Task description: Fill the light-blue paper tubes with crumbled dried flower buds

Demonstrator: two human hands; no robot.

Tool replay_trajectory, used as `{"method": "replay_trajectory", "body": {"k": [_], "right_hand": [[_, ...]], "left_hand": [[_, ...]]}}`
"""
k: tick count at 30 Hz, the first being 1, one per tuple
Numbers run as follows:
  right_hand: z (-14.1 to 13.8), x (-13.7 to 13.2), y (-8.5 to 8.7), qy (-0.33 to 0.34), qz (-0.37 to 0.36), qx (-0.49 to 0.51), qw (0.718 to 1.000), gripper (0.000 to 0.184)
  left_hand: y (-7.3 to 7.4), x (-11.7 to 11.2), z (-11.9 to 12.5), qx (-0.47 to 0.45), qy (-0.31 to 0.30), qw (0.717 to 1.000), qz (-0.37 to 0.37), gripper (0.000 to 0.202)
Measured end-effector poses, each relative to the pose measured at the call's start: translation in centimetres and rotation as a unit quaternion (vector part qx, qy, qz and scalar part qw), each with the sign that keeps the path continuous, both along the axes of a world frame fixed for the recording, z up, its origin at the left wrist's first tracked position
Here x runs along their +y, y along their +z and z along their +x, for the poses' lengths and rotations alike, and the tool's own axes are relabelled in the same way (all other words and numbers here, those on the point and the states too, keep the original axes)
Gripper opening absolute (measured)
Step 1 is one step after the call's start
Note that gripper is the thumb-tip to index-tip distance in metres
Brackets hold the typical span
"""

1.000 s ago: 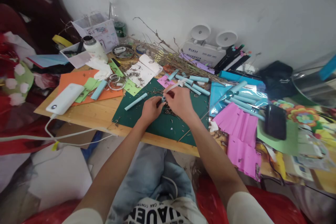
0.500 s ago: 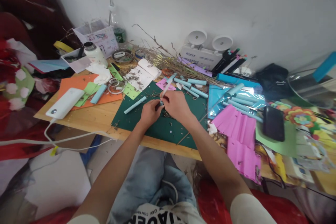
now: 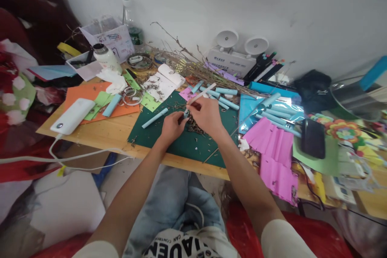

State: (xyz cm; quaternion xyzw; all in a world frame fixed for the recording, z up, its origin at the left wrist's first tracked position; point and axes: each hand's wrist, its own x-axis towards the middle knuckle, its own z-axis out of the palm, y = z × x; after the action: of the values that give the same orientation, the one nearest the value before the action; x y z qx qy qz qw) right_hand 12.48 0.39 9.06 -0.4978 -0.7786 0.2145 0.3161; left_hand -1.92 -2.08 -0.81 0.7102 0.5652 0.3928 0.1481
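Observation:
Over the green cutting mat point(image 3: 148, 137), my left hand point(image 3: 173, 129) is closed in a pinch on a small light-blue paper piece point(image 3: 185, 113), mostly hidden by the fingers. Right beside it, my right hand point(image 3: 207, 116) pinches a long, thin whitish strip point(image 3: 203, 94) that slants up and to the right. The strip's lower end is close to the blue piece; I cannot tell whether they touch. Under the hands lies a heap of dry brown plant bits point(image 3: 195, 125). A light-blue paper roll point(image 3: 155, 118) rests left of my left hand.
Several blue rolls point(image 3: 228, 102) and dry twigs point(image 3: 208, 76) lie behind the mat. To the right are pink crepe paper point(image 3: 276, 141) and a black phone point(image 3: 313, 138). A white power bank point(image 3: 72, 116) with a cable sits at left, near an open white bottle point(image 3: 106, 57).
The whitish strip has tilted from steep to a flatter slant toward the right. My right hand has shifted slightly right, uncovering more of the plant bits. The camera view has shifted a little.

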Motion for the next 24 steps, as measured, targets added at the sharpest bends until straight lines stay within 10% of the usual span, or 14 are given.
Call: {"method": "replay_trajectory", "body": {"k": [24], "right_hand": [[-0.32, -0.20, 0.56, -0.009, 0.036, -0.040, 0.999, 0.015]], "left_hand": [[0.47, -0.22, -0.04, -0.011, -0.009, 1.000, 0.004, 0.015]]}}
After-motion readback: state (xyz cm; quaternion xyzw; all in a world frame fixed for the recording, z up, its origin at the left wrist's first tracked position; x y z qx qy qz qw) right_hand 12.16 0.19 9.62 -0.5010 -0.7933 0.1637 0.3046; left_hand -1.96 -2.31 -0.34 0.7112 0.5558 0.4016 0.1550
